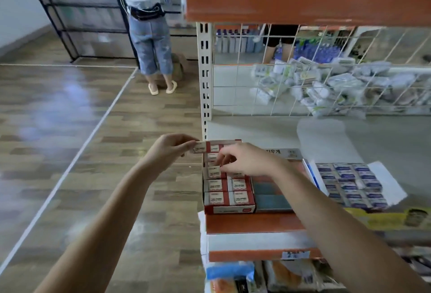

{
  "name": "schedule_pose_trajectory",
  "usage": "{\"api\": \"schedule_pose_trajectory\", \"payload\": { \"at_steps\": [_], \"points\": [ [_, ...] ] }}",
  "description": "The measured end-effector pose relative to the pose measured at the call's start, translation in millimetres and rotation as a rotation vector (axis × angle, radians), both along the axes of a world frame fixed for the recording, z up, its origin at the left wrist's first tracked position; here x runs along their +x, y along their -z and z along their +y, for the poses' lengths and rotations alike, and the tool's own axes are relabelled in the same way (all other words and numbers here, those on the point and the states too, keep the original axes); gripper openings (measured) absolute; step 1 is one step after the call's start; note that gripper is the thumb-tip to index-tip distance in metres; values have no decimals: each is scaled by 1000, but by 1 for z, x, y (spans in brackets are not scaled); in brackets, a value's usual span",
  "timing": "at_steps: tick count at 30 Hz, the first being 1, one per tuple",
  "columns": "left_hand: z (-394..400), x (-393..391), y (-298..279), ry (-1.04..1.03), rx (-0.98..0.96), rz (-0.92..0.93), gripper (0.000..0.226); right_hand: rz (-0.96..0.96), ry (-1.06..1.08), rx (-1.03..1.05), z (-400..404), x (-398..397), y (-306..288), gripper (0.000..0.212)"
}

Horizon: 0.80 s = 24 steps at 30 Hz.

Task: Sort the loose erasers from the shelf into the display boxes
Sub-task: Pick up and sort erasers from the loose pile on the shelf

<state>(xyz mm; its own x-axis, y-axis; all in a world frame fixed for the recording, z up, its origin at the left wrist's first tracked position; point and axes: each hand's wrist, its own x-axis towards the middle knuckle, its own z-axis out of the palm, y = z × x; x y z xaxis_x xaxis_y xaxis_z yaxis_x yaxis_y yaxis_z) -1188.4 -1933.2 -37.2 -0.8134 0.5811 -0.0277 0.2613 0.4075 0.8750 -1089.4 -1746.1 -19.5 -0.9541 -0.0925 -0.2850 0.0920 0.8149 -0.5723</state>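
Plainly, the erasers are judged to be light, stiff little blocks in paper sleeves, unlikely to be harmed by a firm pinch, though the glossy sleeves may be a bit slippery. Each is best taken by its two long sides, between thumb and fingertips, so that it can be lowered flat into a gap.

One red-and-white eraser [203, 147] is pinched by the left hand [171, 150] at its left end and is held level just above the far edge of the red display box [229, 208]. The right hand [245, 159] is reached into the far rows of that box, its fingers curled down onto an eraser in the box [213, 171]; whether that eraser is actually gripped or only pressed into line cannot be told.

The boxed erasers are seen as white blocks with a red band and a "2B" mark, packed in two columns, the near rows already filled. To the right on the shelf [256, 223] a second display box [354, 183] of blue-and-white erasers lies open. A heap of loose white packets [326, 85] is seen behind the wire grid [233, 78], well apart from the boxes.
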Motion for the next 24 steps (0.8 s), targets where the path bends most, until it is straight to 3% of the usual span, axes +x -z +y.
{"api": "schedule_pose_trajectory", "payload": {
  "at_steps": [5,16,24],
  "points": [
    [2,1,-1,40,-17,50,12,40,17,51,-2,3,3,19],
    [62,13,-6,203,-300,248,19,163,274,27,36,24,-2,19],
    [64,25,-5,300,-369,252,10,197,333,-6,43,30,11,20]
  ]
}}
